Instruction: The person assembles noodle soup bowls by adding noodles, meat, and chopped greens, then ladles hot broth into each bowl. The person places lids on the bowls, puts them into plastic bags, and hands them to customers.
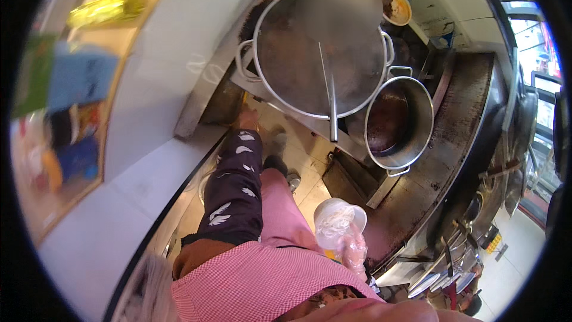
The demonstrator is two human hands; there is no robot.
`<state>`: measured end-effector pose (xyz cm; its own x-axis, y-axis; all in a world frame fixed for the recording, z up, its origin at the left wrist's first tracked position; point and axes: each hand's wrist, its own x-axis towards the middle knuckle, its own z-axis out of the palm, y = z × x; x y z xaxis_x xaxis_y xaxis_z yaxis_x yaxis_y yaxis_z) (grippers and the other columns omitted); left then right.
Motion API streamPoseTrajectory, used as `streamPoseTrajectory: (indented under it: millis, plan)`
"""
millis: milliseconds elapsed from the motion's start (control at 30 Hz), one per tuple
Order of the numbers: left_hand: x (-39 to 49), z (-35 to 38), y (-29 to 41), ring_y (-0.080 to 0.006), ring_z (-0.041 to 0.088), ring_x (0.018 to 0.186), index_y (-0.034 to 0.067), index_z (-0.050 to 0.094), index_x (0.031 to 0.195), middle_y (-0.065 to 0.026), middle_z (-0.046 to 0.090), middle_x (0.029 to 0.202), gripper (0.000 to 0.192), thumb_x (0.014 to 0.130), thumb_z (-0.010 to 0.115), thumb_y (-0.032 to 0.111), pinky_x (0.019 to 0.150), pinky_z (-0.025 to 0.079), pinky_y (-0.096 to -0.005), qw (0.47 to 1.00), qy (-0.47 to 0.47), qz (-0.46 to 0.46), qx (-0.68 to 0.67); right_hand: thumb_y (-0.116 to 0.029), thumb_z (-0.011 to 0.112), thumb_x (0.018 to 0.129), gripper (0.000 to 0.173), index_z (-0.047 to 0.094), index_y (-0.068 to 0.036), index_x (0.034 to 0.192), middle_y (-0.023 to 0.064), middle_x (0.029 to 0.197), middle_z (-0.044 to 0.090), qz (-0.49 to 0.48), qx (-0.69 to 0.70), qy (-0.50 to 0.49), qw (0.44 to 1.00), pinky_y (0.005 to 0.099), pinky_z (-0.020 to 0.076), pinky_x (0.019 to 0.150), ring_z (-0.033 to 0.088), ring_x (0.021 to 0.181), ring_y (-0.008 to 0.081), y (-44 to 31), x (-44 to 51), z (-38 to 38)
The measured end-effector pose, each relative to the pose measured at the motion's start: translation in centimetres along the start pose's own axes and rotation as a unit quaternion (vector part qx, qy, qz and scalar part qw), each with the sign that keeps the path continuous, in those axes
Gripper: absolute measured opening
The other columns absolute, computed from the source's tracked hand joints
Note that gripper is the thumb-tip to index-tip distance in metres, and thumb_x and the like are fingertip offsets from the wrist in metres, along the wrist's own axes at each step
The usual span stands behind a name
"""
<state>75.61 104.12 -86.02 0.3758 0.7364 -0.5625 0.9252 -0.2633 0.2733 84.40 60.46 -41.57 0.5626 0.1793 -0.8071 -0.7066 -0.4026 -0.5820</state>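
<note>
My right hand (pixel 353 248), in a clear plastic glove, grips the rim of a white bowl (pixel 320 217) in front of the apron. White noodles (pixel 337 222) lie in the bowl. My left hand (pixel 248 118) reaches out below the near left side of a large metal stockpot (pixel 290 103), by the stove's edge; its fingers are blurred, and whether they hold anything is unclear. The pot contains dark liquid, and a metal utensil's handle (pixel 333 120) leans out over its near rim. A grey blur hides the pot's far part. Beside it stands a smaller two-handled pot (pixel 399 161) with dark reddish-brown contents.
A bowl with orange and dark residue (pixel 401 11) sits behind the large pot. The stained metal counter (pixel 460 112) curves along the right. Pans and utensils (pixel 460 241) are beyond it, with part of another person (pixel 473 305) at lower right. A white tiled wall (pixel 165 44) rises at left.
</note>
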Motion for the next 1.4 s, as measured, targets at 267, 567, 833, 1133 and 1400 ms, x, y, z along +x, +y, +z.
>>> streamPoseTrajectory:
  millis: [267, 567, 833, 1133, 1400]
  plan:
    - [6.7, 1.9, 1.0, -0.0402, 0.062, 0.103, 0.001, 0.069, 0.103, -0.0247, 0.065, 0.107, 0.033, 0.086, 0.051, 0.022, 0.088, 0.050, -0.0458, 0.999, -0.016, -0.003, -0.027, -0.004, 0.052, 0.090, 0.053, 0.046, -0.009, 0.142, 0.0006, 0.072, 0.057, 0.149, -0.006, 0.074, 0.986, 0.0243, 0.0441, 0.049, 0.050, 0.054, 0.0097, -2.1, 2.6, 1.6]
    - [-6.8, 5.0, 3.8, -0.0400, 0.062, 0.101, 0.001, 0.070, 0.098, -0.0245, 0.065, 0.104, 0.029, 0.084, 0.049, 0.016, 0.087, 0.050, -0.0449, 0.989, -0.053, 0.034, -0.136, -0.002, 0.049, 0.093, 0.035, 0.057, -0.002, 0.128, 0.0026, 0.082, 0.063, 0.082, -0.018, 0.059, 0.995, 0.0245, 0.0481, 0.053, 0.056, 0.061, 0.0091, -4.8, 3.9, 2.5]
    - [-20.5, 10.2, 6.5, -0.0380, 0.064, 0.100, 0.001, 0.068, 0.095, -0.0233, 0.066, 0.104, 0.029, 0.087, 0.055, 0.025, 0.087, 0.050, -0.0444, 0.835, -0.259, 0.442, 0.202, -0.001, 0.046, 0.094, 0.043, 0.054, -0.004, 0.136, 0.0020, 0.079, 0.062, -0.042, -0.039, -0.039, 0.998, 0.0229, 0.0456, 0.051, 0.051, 0.055, 0.0075, -4.5, 1.7, 1.5]
    - [-40.2, -12.0, 9.6, -0.0174, 0.060, 0.105, 0.005, 0.064, 0.119, -0.0063, 0.066, 0.117, 0.048, 0.101, 0.046, 0.046, 0.096, 0.046, -0.0343, 0.762, -0.255, 0.098, -0.587, -0.005, 0.043, 0.091, 0.041, 0.058, 0.001, 0.128, 0.0009, 0.061, 0.055, -0.281, -0.203, -0.216, 0.913, 0.0257, 0.0397, 0.037, 0.048, 0.039, 0.0095, 0.1, -1.9, -0.8]
    - [-67.9, -16.0, -1.3, -0.0250, 0.049, 0.128, 0.000, 0.047, 0.137, -0.0127, 0.051, 0.140, 0.062, 0.098, 0.050, 0.048, 0.110, 0.038, -0.0398, 0.388, -0.159, 0.102, -0.902, -0.010, 0.052, 0.089, 0.029, 0.066, 0.002, 0.112, 0.0055, 0.064, 0.061, -0.198, -0.355, -0.440, 0.801, 0.0254, 0.0372, 0.035, 0.046, 0.038, 0.0097, 1.2, -14.4, 5.4]
